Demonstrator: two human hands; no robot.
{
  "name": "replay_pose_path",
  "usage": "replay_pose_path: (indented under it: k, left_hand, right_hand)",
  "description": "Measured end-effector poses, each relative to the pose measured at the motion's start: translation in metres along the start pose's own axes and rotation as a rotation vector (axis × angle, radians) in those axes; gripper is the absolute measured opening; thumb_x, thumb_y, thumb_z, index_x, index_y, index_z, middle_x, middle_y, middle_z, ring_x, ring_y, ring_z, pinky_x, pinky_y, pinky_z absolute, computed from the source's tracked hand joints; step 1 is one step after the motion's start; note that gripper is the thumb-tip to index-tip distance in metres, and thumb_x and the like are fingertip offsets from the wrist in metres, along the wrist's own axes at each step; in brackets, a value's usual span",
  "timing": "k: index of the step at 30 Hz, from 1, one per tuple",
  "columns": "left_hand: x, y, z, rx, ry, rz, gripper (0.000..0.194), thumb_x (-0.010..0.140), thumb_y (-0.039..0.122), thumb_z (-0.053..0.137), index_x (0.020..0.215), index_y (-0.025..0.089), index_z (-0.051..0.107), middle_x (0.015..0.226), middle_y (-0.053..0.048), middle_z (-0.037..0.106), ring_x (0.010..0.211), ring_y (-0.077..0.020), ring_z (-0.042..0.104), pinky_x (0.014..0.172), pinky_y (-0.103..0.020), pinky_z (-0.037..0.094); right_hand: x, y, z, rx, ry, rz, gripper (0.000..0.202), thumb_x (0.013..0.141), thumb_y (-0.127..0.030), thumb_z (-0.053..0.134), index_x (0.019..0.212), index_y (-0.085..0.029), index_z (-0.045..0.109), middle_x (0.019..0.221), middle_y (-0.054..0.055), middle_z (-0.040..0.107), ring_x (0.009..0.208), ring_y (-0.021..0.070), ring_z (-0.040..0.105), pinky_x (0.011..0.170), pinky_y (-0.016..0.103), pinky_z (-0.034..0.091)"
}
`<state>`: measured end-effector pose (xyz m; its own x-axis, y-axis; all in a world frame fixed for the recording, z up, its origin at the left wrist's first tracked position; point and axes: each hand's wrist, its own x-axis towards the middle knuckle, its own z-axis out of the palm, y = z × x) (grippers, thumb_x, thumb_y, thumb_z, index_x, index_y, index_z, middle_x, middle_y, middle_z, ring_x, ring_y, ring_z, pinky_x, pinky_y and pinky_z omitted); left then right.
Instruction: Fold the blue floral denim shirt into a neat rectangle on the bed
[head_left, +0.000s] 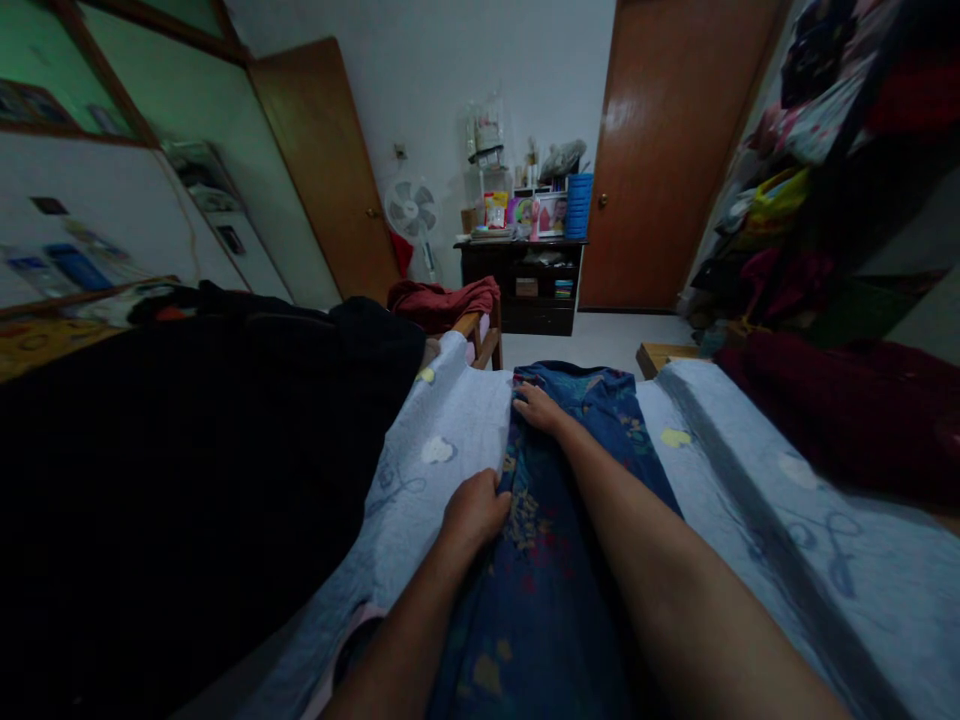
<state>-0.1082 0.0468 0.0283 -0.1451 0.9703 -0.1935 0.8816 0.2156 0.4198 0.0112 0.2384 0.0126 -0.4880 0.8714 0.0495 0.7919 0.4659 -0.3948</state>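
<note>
The blue cloth (551, 540) lies on the bed (712, 450), right of the black cloth (195, 470). The left hand (474, 515) has its fingers curled closed on its left edge; the right hand (538, 407) bends its fingers at the far-left corner, grip unclear.

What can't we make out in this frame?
Head view:
- Blue floral garment: near end cut off by bottom edge; part hidden by right forearm.
- Left hand: fingertips hidden by the hand itself.
- Black cloth: cut off by left edge.
- Red-yellow packet: print too small, blurred.
</note>
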Motion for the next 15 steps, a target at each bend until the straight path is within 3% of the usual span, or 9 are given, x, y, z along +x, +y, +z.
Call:
replay_pose_path:
  k: [3, 8, 15]
  left_hand:
    - [-0.012, -0.002, 0.0, 0.021, -0.007, -0.004, 0.018, 0.085, 0.03, 0.052, 0.092, 0.02, 0.064, 0.1, -0.009, 0.071, 0.095, -0.0225, 0.065, 0.075, -0.027, 0.043]
    - [-0.036, -0.011, -0.002, 0.024, -0.023, -0.003, 0.022, 0.086, 0.03, 0.053, 0.101, 0.018, 0.063, 0.107, -0.011, 0.07, 0.099, -0.0239, 0.065, 0.079, -0.028, 0.044]
    - [-0.078, -0.025, -0.005, 0.004, -0.045, 0.005, 0.022, 0.087, 0.032, 0.051, 0.101, 0.019, 0.062, 0.105, -0.01, 0.071, 0.097, -0.0222, 0.066, 0.076, -0.027, 0.044]
  right_hand:
    - [-0.028, -0.008, -0.011, 0.007, 0.022, 0.001, 0.051, 0.091, -0.025, 0.046, 0.141, -0.014, 0.046, 0.148, 0.012, 0.044, 0.138, 0.0232, 0.038, 0.114, 0.037, 0.028]
    - [-0.104, -0.024, -0.023, 0.034, 0.021, -0.071, 0.049, 0.089, -0.022, 0.049, 0.137, -0.015, 0.05, 0.141, 0.011, 0.052, 0.132, 0.0224, 0.046, 0.112, 0.034, 0.032]
    - [-0.212, -0.062, -0.02, 0.031, -0.067, -0.122, 0.047, 0.086, -0.023, 0.052, 0.133, -0.014, 0.055, 0.141, 0.013, 0.052, 0.133, 0.0229, 0.044, 0.112, 0.035, 0.031]
